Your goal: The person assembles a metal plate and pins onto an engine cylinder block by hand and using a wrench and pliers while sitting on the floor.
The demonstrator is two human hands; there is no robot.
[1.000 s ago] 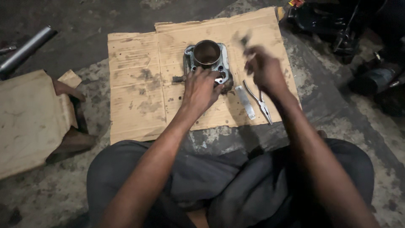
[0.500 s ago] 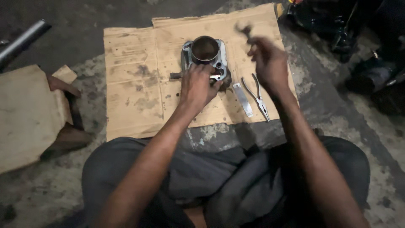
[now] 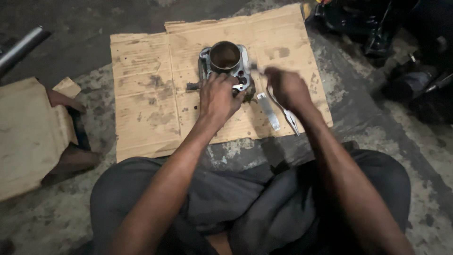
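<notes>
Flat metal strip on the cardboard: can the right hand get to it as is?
Probably yes. The flat metal strip lies bare on the cardboard, just beside the right hand, nothing over it. But that hand seems to grip a small tool already.

I count one metal engine cylinder (image 3: 225, 66) at twelve o'clock, on one cardboard sheet (image 3: 141, 89). At three o'clock of it lie two tools: one flat metal strip (image 3: 268, 111), one pair of pliers (image 3: 289, 118). Two hands: left hand (image 3: 218, 97), right hand (image 3: 288, 89). One wooden block (image 3: 26, 132) at nine o'clock, one metal pipe (image 3: 21, 47) at ten.
</notes>
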